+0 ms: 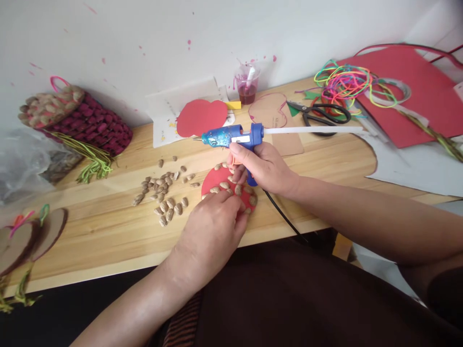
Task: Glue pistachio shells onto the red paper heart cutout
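From the head cam, the right hand (265,168) is wrapped around the handle of a blue glue gun (233,136), nozzle pointing left, a white glue stick (313,130) poking out the back and its black cord (285,218) dropping off the table edge. The left hand (213,231) sits palm down, fingers pressed on the near edge of a red paper shape (243,197) that has shells stuck on it. Loose shells (162,190) are scattered just left of it on the wooden table (108,226). Scissors (323,114) and coloured cords (343,82) lie further back right.
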The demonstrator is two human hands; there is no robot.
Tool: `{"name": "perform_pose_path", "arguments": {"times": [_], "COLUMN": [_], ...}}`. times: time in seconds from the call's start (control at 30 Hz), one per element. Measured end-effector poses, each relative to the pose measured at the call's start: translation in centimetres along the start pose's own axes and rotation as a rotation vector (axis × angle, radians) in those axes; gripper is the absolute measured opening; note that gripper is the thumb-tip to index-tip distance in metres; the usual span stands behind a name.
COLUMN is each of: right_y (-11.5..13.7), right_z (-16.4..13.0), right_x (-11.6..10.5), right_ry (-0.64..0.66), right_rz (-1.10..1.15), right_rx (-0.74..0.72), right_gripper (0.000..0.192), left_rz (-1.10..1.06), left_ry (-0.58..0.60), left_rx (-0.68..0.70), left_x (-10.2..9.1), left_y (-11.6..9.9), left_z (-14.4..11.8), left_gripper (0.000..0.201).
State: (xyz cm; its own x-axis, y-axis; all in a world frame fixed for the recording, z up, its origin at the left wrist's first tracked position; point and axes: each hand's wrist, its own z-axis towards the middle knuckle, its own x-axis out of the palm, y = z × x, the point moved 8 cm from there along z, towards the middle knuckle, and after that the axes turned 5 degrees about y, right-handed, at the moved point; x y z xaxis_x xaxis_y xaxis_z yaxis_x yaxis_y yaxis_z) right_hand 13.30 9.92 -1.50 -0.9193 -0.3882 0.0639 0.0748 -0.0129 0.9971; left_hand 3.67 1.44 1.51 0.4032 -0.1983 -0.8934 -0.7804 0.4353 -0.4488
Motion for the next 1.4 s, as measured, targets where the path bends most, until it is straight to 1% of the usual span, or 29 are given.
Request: {"name": "perform_pose_path", "arguments": {"times": [0.13, 0.23, 0.43, 0.57, 0.7, 0.77, 0.93, 1.03, 1.13, 1.27, 1.4], "right_y": [0.2, 0.3, 0.4, 0.3, 0.2, 0.3, 0.3, 0.7, 1.3, 2.4, 3.3], "right_z": [-0.1, -0.1, -0.1, -0.1, -0.1, -0.1, 0.1, 0.1, 0.1, -0.8, -3.3], "right_x": [0.1, 0.1, 0.1, 0.0, -0.1, -0.2, -0.5, -0.5, -0.4, -0.2, -0.4], "right_ry": [0.005, 0.002, -0.004, -0.01, -0.013, -0.02, -0.044, -0.044, -0.053, -0.059, -0.065], "right_rz": [0.008, 0.003, 0.0, 0.007, 0.024, 0.031, 0.059, 0.088, 0.126, 0.172, 0.161], "right_rx": [0.0, -0.008, -0.011, -0.022, -0.02, -0.02, -0.012, -0.034, -0.061, -0.086, -0.116], "right_gripper": [0.051, 0.05, 0.052, 0.049, 0.049, 0.05, 0.051, 0.05, 0.05, 0.047, 0.044], "left_rz": [-0.011, -0.004, 0.015, -0.003, 0.009, 0.025, 0.048, 0.076, 0.076, 0.088, 0.128], "left_ry": [-0.009, 0.009, -0.008, 0.004, 0.031, 0.03, 0.03, 0.048, 0.052, 0.062, 0.079], "left_rx": [-0.016, -0.037, -0.04, -0.038, -0.058, -0.067, 0.001, -0.017, -0.034, -0.05, -0.092], "left_x": [-0.2, 0.1, 0.5, -0.1, -0.9, -1.0, 0.2, 0.8, 1.0, 1.2, 1.3], "left_y": [-0.1, 0.0, 0.0, 0.2, 1.2, 1.5, 0.3, -0.1, -0.3, -0.4, -0.5], "left_z": [0.3, 0.4, 0.4, 0.0, -0.6, -0.9, -0.7, -0.4, -0.2, -0.3, -0.6], "left_gripper": [0.019, 0.018, 0.019, 0.015, 0.009, 0.009, 0.013, 0.014, 0.015, 0.016, 0.013]}}
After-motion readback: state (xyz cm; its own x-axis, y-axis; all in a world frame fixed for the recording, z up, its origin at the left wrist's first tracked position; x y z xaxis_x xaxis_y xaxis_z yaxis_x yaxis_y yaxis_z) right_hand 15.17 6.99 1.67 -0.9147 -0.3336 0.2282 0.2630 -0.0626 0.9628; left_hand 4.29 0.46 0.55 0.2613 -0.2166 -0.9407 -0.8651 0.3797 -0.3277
